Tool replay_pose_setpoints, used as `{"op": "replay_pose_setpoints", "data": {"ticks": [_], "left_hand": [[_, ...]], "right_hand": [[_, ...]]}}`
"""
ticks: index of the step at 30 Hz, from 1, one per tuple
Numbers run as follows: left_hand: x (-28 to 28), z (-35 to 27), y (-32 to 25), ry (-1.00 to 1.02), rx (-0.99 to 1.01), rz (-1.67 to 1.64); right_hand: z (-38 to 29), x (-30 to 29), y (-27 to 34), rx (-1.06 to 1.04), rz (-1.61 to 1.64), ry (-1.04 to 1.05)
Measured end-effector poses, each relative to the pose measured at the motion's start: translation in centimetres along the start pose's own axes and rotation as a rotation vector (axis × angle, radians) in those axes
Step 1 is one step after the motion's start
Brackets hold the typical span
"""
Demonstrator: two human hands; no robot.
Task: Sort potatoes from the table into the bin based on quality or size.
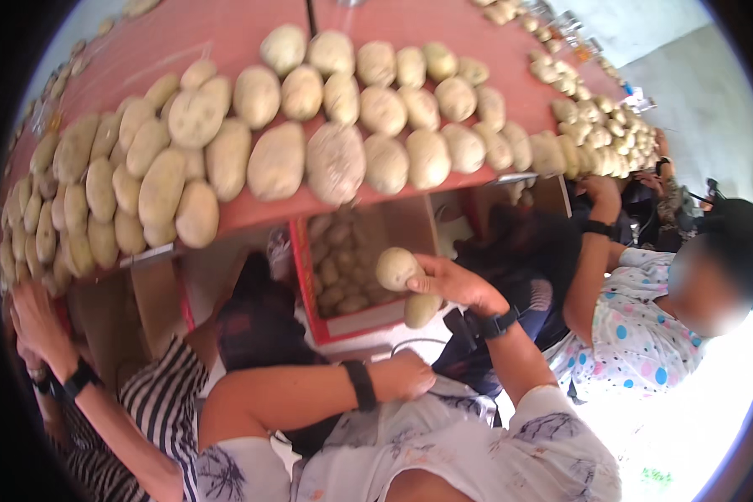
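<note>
My right hand (pixel 455 282) has a round, pale potato (pixel 396 268) between thumb and fingers. A second potato (pixel 421 311) hangs just under that palm, apparently in the same grasp. Beneath and left of them, a red-edged cardboard box (pixel 307 282) with many potatoes inside sits below the table edge. Close to my lap is my left hand (pixel 405 376), its fingers curled in; nothing shows in it. Rows of potatoes (pixel 337 163) line the near side of the red table (pixel 257 213) in front of me, piled more thickly at the left.
At the left, a co-worker's hand (pixel 41 320) touches the table edge by the potatoes. On the right sits another person in a dotted shirt (pixel 634 332), one arm raised to the table. More potatoes (pixel 608 138) lie heaped at the table's right end.
</note>
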State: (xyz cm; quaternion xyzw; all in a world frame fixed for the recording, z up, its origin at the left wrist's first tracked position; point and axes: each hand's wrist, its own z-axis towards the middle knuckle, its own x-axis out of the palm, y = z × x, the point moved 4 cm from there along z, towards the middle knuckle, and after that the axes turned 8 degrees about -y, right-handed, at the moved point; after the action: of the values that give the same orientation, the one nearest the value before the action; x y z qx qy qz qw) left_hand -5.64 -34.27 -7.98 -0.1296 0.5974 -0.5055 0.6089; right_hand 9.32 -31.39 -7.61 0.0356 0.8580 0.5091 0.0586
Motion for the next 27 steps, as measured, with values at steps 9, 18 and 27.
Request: {"op": "replay_pose_setpoints", "data": {"ticks": [9,18,27], "left_hand": [[0.7,2.3,0.9,0.271,-0.044,0.355],[-6.3,6.1,0.7,-0.188,0.003,0.7],[-7.0,8.0,1.9,-0.254,-0.022,0.634]], "right_hand": [[-3.8,-14.7,14.6,-0.257,-0.403,-0.523],[6.4,-27.4,18.3,0.198,-1.315,-0.864],[8.3,-27.4,16.9,-0.064,-1.461,-0.762]]}}
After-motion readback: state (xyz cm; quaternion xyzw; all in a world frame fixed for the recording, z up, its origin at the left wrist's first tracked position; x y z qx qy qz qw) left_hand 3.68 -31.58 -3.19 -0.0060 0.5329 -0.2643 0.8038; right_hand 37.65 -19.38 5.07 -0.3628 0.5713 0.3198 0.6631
